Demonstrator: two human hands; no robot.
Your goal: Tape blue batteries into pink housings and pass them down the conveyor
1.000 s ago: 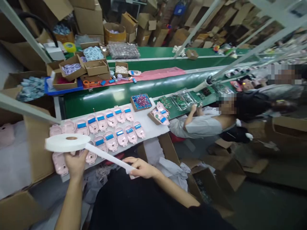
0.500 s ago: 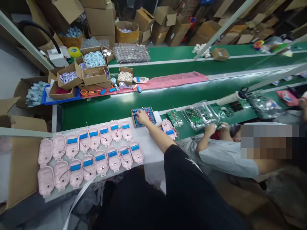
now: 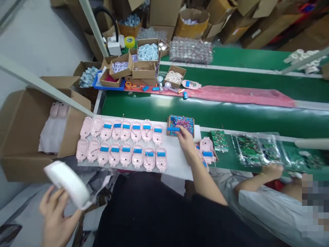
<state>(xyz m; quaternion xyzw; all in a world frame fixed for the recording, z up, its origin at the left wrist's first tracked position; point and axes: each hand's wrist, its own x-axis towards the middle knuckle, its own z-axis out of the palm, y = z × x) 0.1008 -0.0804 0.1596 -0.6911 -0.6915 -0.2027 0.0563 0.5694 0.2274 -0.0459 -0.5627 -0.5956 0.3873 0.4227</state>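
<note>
My left hand [image 3: 55,212], low on the left, grips a roll of white tape [image 3: 68,183] with a loose strip trailing from it. My right hand [image 3: 187,140] pinches a blue battery pack [image 3: 173,129] at the near edge of a small cardboard box of wired blue batteries [image 3: 183,121]. Left of that box, two rows of pink plastic shells [image 3: 125,157] lie on a white sheet [image 3: 176,161]. Most shells carry a blue battery; the two leftmost of each row show none. More pink shells [image 3: 207,151] with batteries sit just right of my right forearm.
Green circuit boards [image 3: 219,140] and clear bags of boards [image 3: 248,149] lie to the right, near a co-worker's hand [image 3: 272,171]. Across the green belt [image 3: 133,106] stand small boxes of rings [image 3: 147,53]. A large open carton [image 3: 23,130] stands left.
The view has swung left. My left hand has come into sight with the tape roll. My right hand, earlier reaching into the battery box, now holds a battery at its near edge.
</note>
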